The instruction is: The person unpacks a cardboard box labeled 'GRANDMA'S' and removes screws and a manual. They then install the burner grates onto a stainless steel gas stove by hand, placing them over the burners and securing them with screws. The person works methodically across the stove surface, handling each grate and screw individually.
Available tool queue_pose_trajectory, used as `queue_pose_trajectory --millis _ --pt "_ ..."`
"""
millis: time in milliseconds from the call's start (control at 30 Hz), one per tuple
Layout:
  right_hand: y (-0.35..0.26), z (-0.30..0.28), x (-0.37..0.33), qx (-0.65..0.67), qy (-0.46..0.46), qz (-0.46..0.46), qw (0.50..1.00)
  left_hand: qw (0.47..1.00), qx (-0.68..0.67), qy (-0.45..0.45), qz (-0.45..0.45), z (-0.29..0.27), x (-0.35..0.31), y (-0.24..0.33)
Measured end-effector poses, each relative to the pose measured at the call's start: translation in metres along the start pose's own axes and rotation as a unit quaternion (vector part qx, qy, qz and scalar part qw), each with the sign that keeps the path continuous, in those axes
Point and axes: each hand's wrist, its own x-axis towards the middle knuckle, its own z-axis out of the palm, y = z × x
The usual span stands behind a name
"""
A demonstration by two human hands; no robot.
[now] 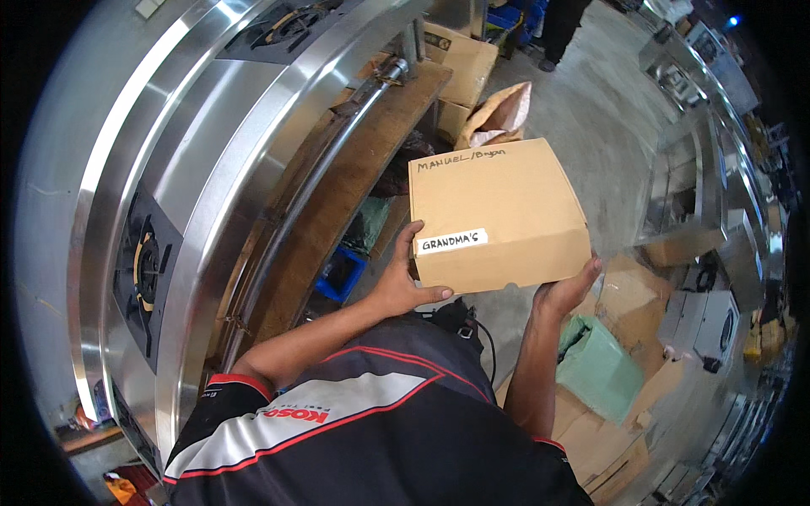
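Note:
Held out in front of me is a closed brown cardboard box [506,198], with handwriting along its far edge and a white handwritten label near its left front corner. My left hand [403,282] grips the left front corner, thumb along the near edge and fingers on the left side. At the right front corner, my right hand [569,289] supports the box from beneath, with its thumb up the side and its other fingers mostly hidden. The lid lies flat, and the contents are out of sight.
A stainless steel stove counter [228,160] with black burners [148,270] runs along my left, above a wooden shelf [346,198]. Cardboard boxes [464,67] and a torn paper sack [502,114] stand ahead. Right, a green wrapped package [603,371] lies on flattened cardboard. Someone's dark-clad leg [561,29] shows far ahead.

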Motion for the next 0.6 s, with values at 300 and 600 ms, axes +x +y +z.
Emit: queue_pose_trajectory --millis 300,600 --pt "0.052 0.031 0.128 -0.043 -0.145 0.123 0.981 0.987 -0.104 0.038 -0.114 -0.012 0.039 -0.012" --pt "-0.032 0.109 0.271 -0.022 -0.471 0.123 0.873 0.966 0.089 0.241 -0.004 -0.045 0.180 0.058"
